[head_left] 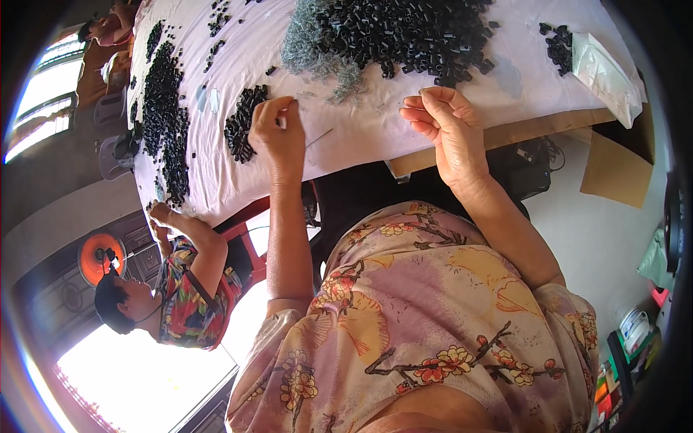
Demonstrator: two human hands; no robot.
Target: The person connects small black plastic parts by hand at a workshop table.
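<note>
My left hand (280,141) is above the cloth, its fingers curled and pressed together. What they hold, if anything, is too small to make out. Beside it lies a small pile of short black tubular pieces (244,126). To the right, my right hand (455,133) hangs over the table's near edge, thumb and forefinger pinched together; anything between them is too tiny to name. Beyond both hands, a big heap of black tubular pieces (426,36) meets a heap of clear or silvery spring-like pieces (310,43). A thin dark rod (319,139) rests on the cloth between my hands.
A pale cloth (354,148) covers the table. More black pieces (164,108) spread along its left side, where another person (188,289) sits. At the right are a white plastic bag (606,76) and an open cardboard box (617,162). An orange fan (101,260) stands behind that person.
</note>
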